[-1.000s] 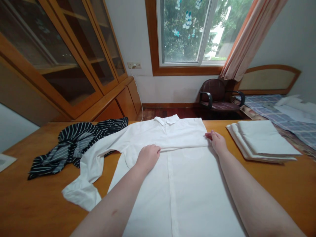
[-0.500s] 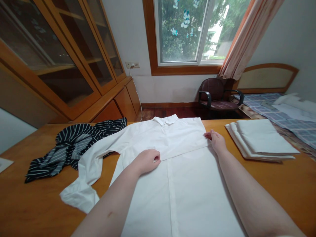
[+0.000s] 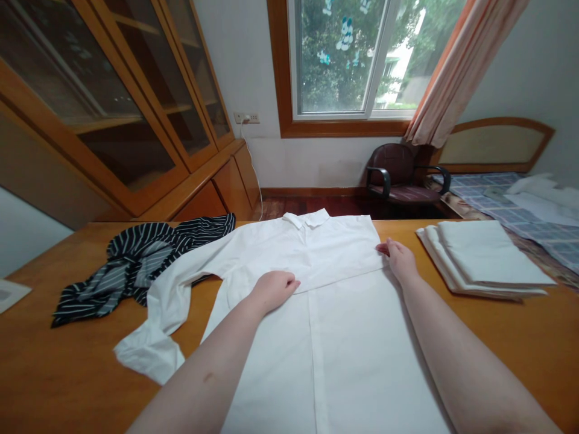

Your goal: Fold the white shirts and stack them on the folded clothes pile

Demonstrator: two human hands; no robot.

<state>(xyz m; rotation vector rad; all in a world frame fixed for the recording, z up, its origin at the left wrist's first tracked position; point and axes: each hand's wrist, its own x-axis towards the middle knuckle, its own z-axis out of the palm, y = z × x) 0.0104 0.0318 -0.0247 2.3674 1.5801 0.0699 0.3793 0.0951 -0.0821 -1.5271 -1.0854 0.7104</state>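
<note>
A white long-sleeved shirt (image 3: pixel 271 361) lies spread on the wooden table, its collar (image 3: pixel 306 219) at the far edge. The sleeve on the right is folded flat across the chest, while the other sleeve (image 3: pixel 168 301) trails out loosely to the left. My left hand (image 3: pixel 275 290) is closed at the lower edge of the folded sleeve, near the middle of the shirt; its fingertips are partly hidden. At the shirt's right side, my right hand (image 3: pixel 400 259) pinches the folded edge between thumb and fingers.
A crumpled black-and-white striped garment (image 3: pixel 136 259) lies on the table (image 3: pixel 81 374) at the left. To the right sits a stack of folded white cloths (image 3: pixel 493 253). Beyond the table are a brown armchair (image 3: pixel 395 172), a bed (image 3: pixel 511 193) and a glass-fronted cabinet (image 3: pixel 136 108).
My left hand's fingers have closed further and shifted slightly right along the sleeve edge. My right hand keeps its place on the shirt. The whole view has shifted slightly.
</note>
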